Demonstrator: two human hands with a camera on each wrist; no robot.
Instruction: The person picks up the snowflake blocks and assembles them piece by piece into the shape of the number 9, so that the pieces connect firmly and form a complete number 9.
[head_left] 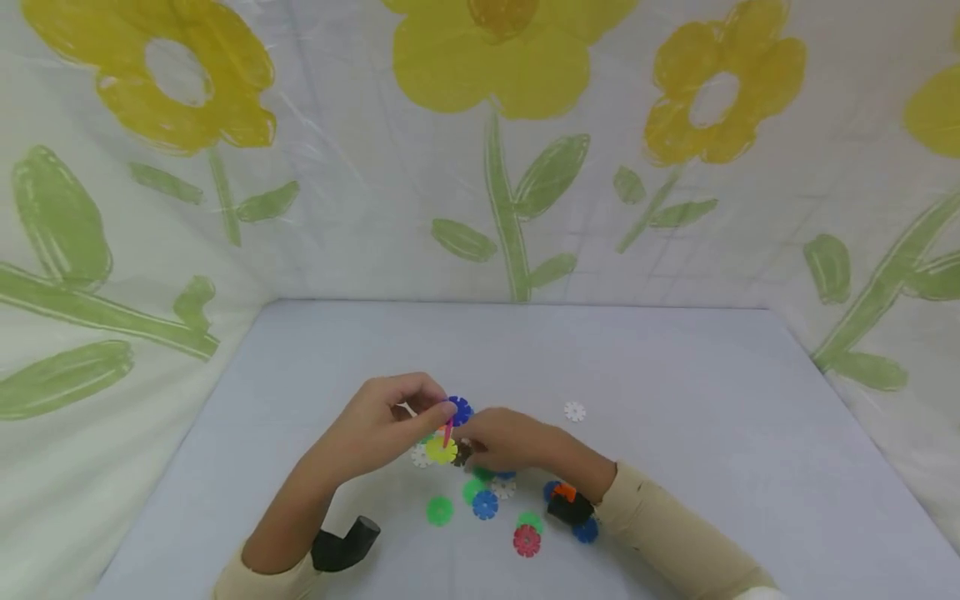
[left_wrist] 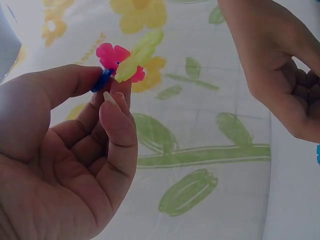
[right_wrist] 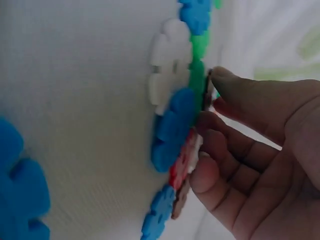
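three joined discs (left_wrist: 132,63) pinched in my left hand (head_left: 393,418), left of my right hand (head_left: 516,439) at a brown disc (head_left: 461,455), can't tell if gripped; best pinch lightly, by the edge.

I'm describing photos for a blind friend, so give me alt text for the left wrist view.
Left hand pinching a blue plastic piece clustered with a pink piece and a yellow piece, both flower-shaped. The right hand shows at upper right, partly cut off; behind is a white sheet with yellow flowers and green leaves.
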